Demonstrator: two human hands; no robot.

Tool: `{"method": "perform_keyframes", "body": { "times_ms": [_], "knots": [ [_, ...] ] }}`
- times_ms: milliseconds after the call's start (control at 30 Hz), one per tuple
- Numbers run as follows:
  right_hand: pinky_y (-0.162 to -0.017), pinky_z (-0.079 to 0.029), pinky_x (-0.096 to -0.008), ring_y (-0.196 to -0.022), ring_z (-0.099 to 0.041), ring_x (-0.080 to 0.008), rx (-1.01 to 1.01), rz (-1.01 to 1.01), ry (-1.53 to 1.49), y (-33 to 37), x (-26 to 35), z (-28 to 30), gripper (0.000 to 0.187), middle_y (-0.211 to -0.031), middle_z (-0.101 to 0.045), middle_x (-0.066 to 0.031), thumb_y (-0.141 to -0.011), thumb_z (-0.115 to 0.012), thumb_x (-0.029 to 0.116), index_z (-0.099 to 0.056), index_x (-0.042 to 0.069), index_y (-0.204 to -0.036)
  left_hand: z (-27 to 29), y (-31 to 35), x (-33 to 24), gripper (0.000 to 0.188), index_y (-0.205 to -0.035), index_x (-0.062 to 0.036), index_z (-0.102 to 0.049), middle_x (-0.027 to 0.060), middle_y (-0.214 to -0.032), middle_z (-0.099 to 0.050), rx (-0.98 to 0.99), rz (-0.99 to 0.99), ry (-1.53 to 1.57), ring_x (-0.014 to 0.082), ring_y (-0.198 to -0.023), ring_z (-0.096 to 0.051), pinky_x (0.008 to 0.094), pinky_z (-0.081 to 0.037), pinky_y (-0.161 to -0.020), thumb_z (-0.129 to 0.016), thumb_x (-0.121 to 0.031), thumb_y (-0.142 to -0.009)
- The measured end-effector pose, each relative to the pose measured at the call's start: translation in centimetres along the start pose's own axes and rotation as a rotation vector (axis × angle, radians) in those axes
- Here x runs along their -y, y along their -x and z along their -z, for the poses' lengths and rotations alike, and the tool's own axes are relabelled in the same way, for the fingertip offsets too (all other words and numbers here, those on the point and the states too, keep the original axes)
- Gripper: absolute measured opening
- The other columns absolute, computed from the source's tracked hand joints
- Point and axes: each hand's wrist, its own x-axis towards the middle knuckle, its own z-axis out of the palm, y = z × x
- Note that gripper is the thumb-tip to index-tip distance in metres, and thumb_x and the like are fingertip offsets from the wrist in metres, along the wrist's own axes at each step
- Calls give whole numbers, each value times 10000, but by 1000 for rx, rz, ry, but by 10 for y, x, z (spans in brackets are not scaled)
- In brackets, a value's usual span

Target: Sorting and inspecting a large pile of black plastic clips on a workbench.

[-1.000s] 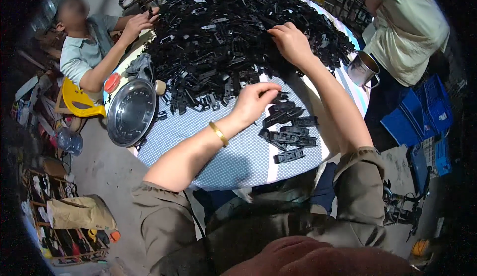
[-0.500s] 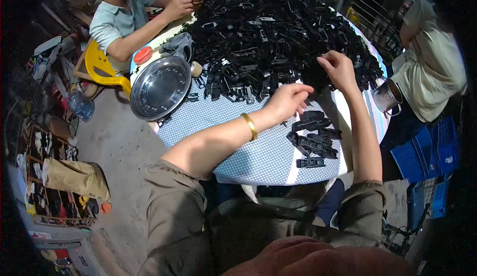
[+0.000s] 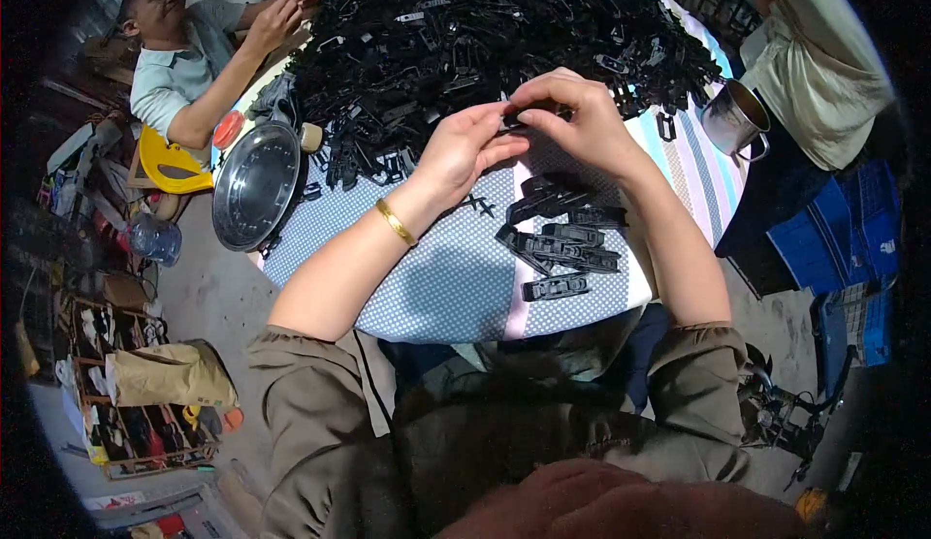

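Note:
Both of my hands meet over the near edge of a big heap of black plastic parts [image 3: 456,45]. A small black plastic part [image 3: 510,123] sits between them, mostly hidden by the fingers. My left hand [image 3: 454,156], below a gold bangle [image 3: 396,222], pinches it from the left. The fingers of my right hand [image 3: 587,124] close on it from the right. Just nearer to me, several long black clip-like parts [image 3: 572,248] lie grouped on the patterned tablecloth [image 3: 436,292]. Some tiny black cross-shaped bits [image 3: 478,204] lie beside them.
At the left stand a round metal basin [image 3: 254,185], a red lid [image 3: 228,130] and a tape roll [image 3: 310,137]. A metal mug [image 3: 734,117] stands at the right edge. A co-worker [image 3: 189,64] sits far left; another person [image 3: 815,74] is at right, near blue crates [image 3: 839,224].
My hands were apart, the right one at the heap. Now they have come together around a small black part. The view has shifted, so the table things appear further left.

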Motion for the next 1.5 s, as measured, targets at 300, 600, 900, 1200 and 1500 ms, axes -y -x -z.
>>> {"method": "perform_keyframes", "body": {
  "times_ms": [300,600,900,1200,1500],
  "knots": [
    [-767,-490,-250,-868,-598,-145,3,-246,-226,2,3,-5,207,-949,-622,-82,-747,-619,7,-624,-3,-954,0,1,-2,313,-1166,76,-417,160,-1039,-554,-8,-28,3,218,-896,-600,296,-501,-821,-351,-123,-934],
    [-709,-506,-271,-803,-624,-205,43,28,198,4,6,-2,205,-911,-630,-108,-723,-623,-4,-635,8,-928,-3,4,-3,313,-1170,67,-421,129,-984,-554,-80,-27,-73,209,-882,-603,287,-502,-819,-360,-129,-934],
    [-718,-501,-315,-847,-603,-245,76,210,318,3,4,-2,211,-904,-633,-103,-688,-643,6,-643,18,-899,1,0,0,306,-1156,68,-441,113,-937,-568,-83,-17,-86,177,-833,-608,270,-511,-801,-367,-127,-932],
    [-698,-493,-314,-811,-595,-253,56,264,355,6,0,-4,204,-908,-635,-96,-676,-643,2,-649,24,-879,3,0,1,308,-1159,74,-438,97,-883,-564,-100,-18,-136,163,-814,-605,269,-511,-804,-377,-120,-927],
    [-698,-478,-322,-824,-573,-221,67,230,420,7,5,-9,237,-920,-640,-40,-664,-658,38,-659,58,-901,9,-1,-8,327,-1189,37,-435,100,-977,-576,43,-5,-15,159,-856,-589,276,-507,-799,-455,-114,-899]
  ]
}}
